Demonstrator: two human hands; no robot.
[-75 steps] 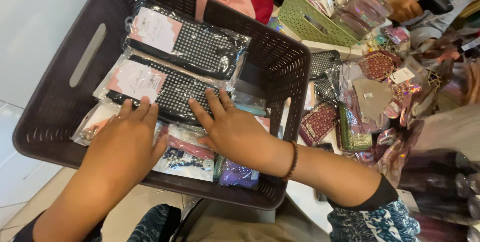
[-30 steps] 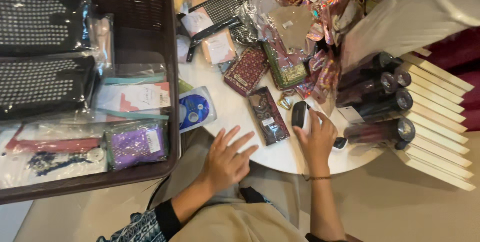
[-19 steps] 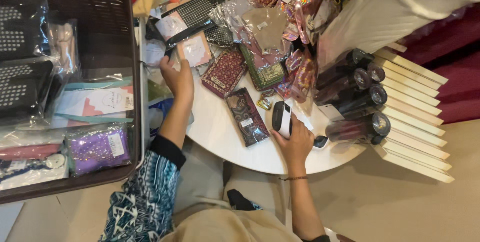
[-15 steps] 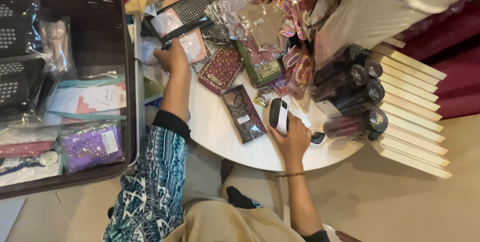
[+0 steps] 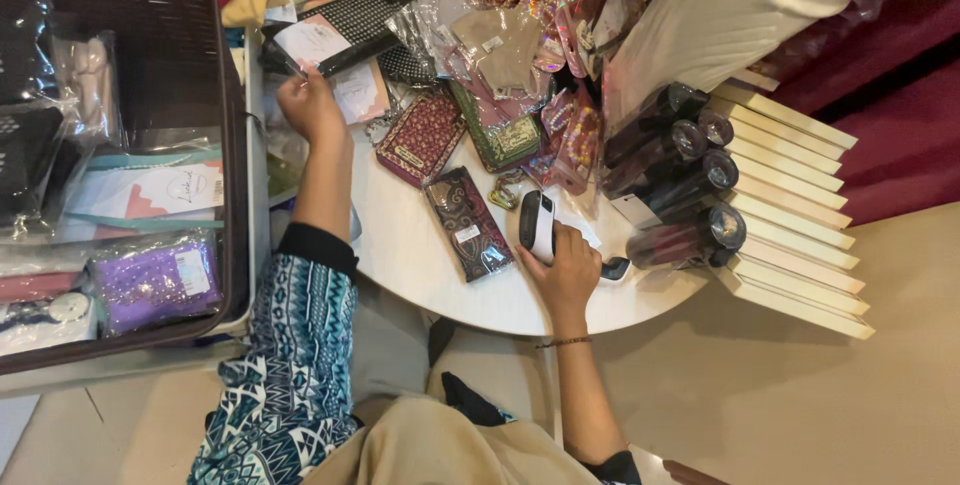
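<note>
Your right hand (image 5: 568,270) is gripping a handheld scanner (image 5: 538,225), black and white, with your fingers (image 5: 560,237) clenched around its lower end. The scanner's long axis is running up the view, head pointing away from you toward the heap of wrapped pouches. It is sitting just above the near edge of the round white table (image 5: 420,265), beside a dark patterned pouch (image 5: 466,222) lying flat with its long axis slanting from upper left to lower right.

Your left hand (image 5: 310,108) is pinching the corner of a black studded pouch in clear wrap (image 5: 335,30), which is lying aslant, its far end pointing up and right. A brown plastic basket (image 5: 215,155) of packets is standing at your left. Cream slats (image 5: 790,215) are bordering the table on the right, above a beige floor (image 5: 800,405).
</note>
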